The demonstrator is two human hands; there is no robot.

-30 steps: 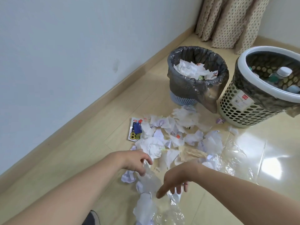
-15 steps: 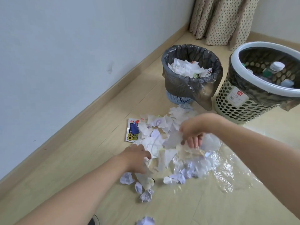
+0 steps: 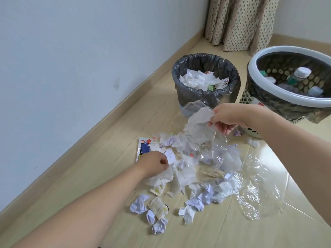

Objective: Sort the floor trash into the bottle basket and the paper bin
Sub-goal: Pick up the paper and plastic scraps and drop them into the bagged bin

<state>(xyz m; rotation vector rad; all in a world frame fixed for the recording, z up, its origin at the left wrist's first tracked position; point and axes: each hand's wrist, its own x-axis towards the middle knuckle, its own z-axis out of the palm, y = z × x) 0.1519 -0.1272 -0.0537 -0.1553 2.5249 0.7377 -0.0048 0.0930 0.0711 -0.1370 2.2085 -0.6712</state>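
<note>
The right hand (image 3: 226, 117) is raised above the far side of the paper pile (image 3: 188, 169), its fingers and thumb pinching the top corner of a thin sheet of tissue paper (image 3: 200, 122) together with a film of clear plastic (image 3: 216, 145) that hangs from the grip down to the heap. The left hand (image 3: 154, 162) is low on the pile's left edge, fingers curled and pinching a white sheet (image 3: 161, 176) that lies on the floor. Just beyond this hand, partly covered by it and by paper, lies a printed card package (image 3: 143, 145) with blue and yellow artwork.

The pile spreads over the light wooden floor (image 3: 89, 167): torn white sheets in the middle, crumpled balls (image 3: 139, 205) scattered along the near side, and a wide piece of crinkled transparent wrap (image 3: 258, 190) lying flat to the right, touching the heap.

Far of the pile stands the paper bin (image 3: 206, 97), lined with a dark grey bag and already holding crumpled white paper. Just beside it on the right is the bottle basket (image 3: 254, 81), a perforated cream tub with a white rim and a dark liner; several plastic bottles (image 3: 300, 74) with white caps lie inside. One small paper ball (image 3: 253, 142) sits near the basket's foot

A white wall (image 3: 71, 59) with a beige skirting board runs along the left, and a dotted curtain (image 3: 238, 22) hangs in the far corner
</note>
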